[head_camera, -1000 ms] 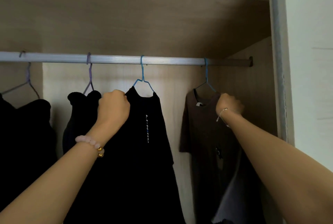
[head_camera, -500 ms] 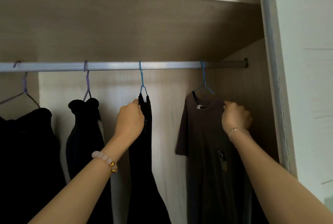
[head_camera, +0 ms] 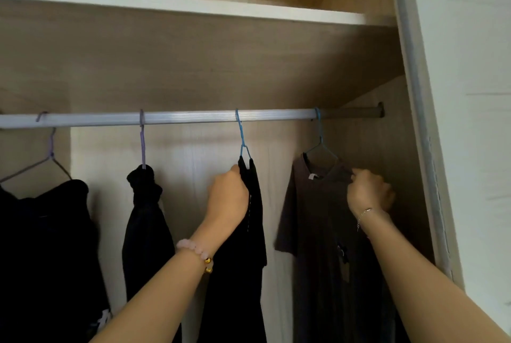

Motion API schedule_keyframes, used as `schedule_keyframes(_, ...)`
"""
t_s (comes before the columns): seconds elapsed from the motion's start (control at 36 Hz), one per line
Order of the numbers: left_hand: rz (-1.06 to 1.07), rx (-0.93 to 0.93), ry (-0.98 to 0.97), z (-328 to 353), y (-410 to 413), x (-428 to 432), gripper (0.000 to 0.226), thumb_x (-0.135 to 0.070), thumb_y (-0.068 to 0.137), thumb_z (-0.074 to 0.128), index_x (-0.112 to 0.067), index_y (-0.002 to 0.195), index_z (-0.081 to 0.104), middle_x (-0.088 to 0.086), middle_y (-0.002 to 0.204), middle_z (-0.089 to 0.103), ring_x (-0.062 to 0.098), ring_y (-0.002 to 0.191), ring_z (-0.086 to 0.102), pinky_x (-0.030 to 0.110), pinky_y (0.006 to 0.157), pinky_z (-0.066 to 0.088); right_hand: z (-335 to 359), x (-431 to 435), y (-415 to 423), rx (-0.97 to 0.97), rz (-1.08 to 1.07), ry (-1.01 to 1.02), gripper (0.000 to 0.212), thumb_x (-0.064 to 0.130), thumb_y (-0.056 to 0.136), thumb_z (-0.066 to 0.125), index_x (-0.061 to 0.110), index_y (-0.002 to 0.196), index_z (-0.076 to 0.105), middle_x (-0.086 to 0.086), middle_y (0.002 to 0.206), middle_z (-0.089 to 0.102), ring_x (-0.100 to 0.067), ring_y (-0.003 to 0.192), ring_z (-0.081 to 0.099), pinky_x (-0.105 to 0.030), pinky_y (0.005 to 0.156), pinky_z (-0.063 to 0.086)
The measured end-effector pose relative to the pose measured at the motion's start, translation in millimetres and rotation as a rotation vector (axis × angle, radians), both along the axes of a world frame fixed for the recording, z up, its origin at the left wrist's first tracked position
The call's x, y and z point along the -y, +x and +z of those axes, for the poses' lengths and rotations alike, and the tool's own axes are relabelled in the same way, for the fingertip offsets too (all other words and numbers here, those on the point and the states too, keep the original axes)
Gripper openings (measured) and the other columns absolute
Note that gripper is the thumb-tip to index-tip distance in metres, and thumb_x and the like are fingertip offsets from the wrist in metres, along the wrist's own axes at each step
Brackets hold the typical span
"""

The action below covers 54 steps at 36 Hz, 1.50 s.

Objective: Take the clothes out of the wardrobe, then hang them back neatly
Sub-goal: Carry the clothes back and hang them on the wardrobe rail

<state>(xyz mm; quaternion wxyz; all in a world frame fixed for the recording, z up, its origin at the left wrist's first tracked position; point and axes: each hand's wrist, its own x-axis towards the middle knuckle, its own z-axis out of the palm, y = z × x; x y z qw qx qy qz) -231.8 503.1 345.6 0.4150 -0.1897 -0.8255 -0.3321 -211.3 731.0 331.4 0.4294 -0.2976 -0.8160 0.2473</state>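
black shirt (head_camera: 253, 204) now turned edge-on under the left hand (head_camera: 228, 199), right hand (head_camera: 369, 193) slipped lower on brown shirt (head_camera: 315, 218)

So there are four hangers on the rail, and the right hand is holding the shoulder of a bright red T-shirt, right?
Almost. The T-shirt is brown, not bright red. The head view shows the right hand gripping its shoulder, and there are indeed four hangers on the rail: two purple ones to the left and two blue ones to the right.

Pale wood-grain back panel (head_camera: 193, 72); white shelf (head_camera: 177, 7) above; white wall (head_camera: 470, 66) at right.
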Motion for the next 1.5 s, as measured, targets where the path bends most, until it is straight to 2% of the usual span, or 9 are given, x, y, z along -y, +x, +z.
schedule_keyframes(0.17, 0.020, 0.022, -0.032, 3, 8, -13, 0.025, -0.003, 0.095, 0.031, 0.003, 0.098, 0.055, 0.024, 0.090, 0.063, 0.039, 0.077, 0.056, 0.031, 0.062, 0.034, 1, -2, 1, -0.021, 0.024, -0.049, 0.029, 0.016, 0.097, 0.043, 0.013, 0.122, 0.058, -0.018, 0.125, 0.058, -0.037, 0.118, 0.052, -0.041, 0.094, 0.043)
schedule_keyframes(0.28, 0.049, 0.035, -0.027, 5, 9, -17, 0.025, -0.003, 0.096, 0.031, 0.002, 0.098, 0.055, 0.002, 0.064, 0.046, 0.017, 0.054, 0.041, 0.029, 0.059, 0.034, 1, -5, 1, -0.040, 0.037, -0.075, 0.030, 0.017, 0.097, 0.043, 0.018, 0.122, 0.059, -0.017, 0.125, 0.059, -0.037, 0.118, 0.053, -0.040, 0.093, 0.043)
schedule_keyframes(0.42, 0.008, 0.060, 0.016, 5, 10, -20, 0.026, -0.004, 0.097, 0.030, 0.002, 0.097, 0.056, -0.002, 0.061, 0.040, 0.009, 0.051, 0.036, 0.027, 0.057, 0.033, 2, -7, -1, -0.040, 0.043, -0.078, 0.033, 0.015, 0.097, 0.040, 0.021, 0.125, 0.058, -0.016, 0.127, 0.058, -0.036, 0.119, 0.052, -0.039, 0.095, 0.042)
schedule_keyframes(0.61, -0.049, 0.083, 0.020, 5, 10, -21, 0.026, -0.006, 0.095, 0.031, 0.000, 0.098, 0.056, 0.003, 0.062, 0.045, 0.016, 0.054, 0.041, 0.026, 0.047, 0.028, 1, -9, -6, -0.022, 0.033, -0.066, 0.035, 0.014, 0.098, 0.039, 0.022, 0.129, 0.054, -0.014, 0.130, 0.057, -0.035, 0.120, 0.052, -0.040, 0.095, 0.043)
schedule_keyframes(0.72, -0.056, 0.066, 0.052, 2, 8, -20, 0.025, -0.003, 0.095, 0.030, 0.003, 0.094, 0.054, 0.004, 0.062, 0.044, 0.021, 0.058, 0.043, 0.028, 0.057, 0.032, 1, -9, -7, -0.025, 0.033, -0.052, 0.036, 0.016, 0.097, 0.042, 0.025, 0.129, 0.054, -0.013, 0.130, 0.057, -0.035, 0.120, 0.053, -0.038, 0.095, 0.043)
schedule_keyframes(0.86, -0.104, 0.048, 0.113, -1, 0, -13, 0.026, -0.003, 0.092, 0.032, 0.002, 0.094, 0.057, 0.011, 0.064, 0.051, 0.023, 0.053, 0.044, 0.030, 0.047, 0.032, -1, -9, -6, -0.026, 0.045, -0.027, 0.036, 0.016, 0.096, 0.042, 0.024, 0.129, 0.055, -0.012, 0.129, 0.058, -0.035, 0.118, 0.054, -0.037, 0.093, 0.045)
schedule_keyframes(1.03, -0.152, 0.044, 0.168, -11, -9, -6, 0.035, -0.008, 0.096, 0.033, -0.006, 0.123, 0.055, 0.004, 0.061, 0.052, 0.013, 0.046, 0.043, 0.015, 0.036, 0.029, -6, -4, -6, -0.028, 0.070, -0.003, 0.036, 0.021, 0.098, 0.038, 0.023, 0.132, 0.051, -0.012, 0.125, 0.060, -0.034, 0.113, 0.057, -0.042, 0.091, 0.047)
schedule_keyframes(1.28, -0.087, -0.036, 0.146, -11, -7, 0, 0.029, -0.006, 0.097, 0.029, 0.001, 0.091, 0.057, 0.014, 0.067, 0.055, 0.033, 0.063, 0.056, 0.041, 0.057, 0.044, -13, -2, -12, -0.038, 0.083, 0.050, 0.033, 0.022, 0.099, 0.035, 0.016, 0.123, 0.056, -0.014, 0.108, 0.065, -0.032, 0.099, 0.062, -0.043, 0.084, 0.052)
schedule_keyframes(1.5, -0.012, 0.001, 0.112, -7, -6, 12, 0.027, -0.001, 0.093, 0.029, 0.003, 0.095, 0.055, 0.026, 0.085, 0.063, 0.042, 0.078, 0.059, 0.042, 0.065, 0.045, -16, 1, -13, -0.040, 0.143, 0.043, 0.030, 0.017, 0.097, 0.038, 0.012, 0.119, 0.057, -0.020, 0.105, 0.063, -0.039, 0.097, 0.060, -0.049, 0.086, 0.050)
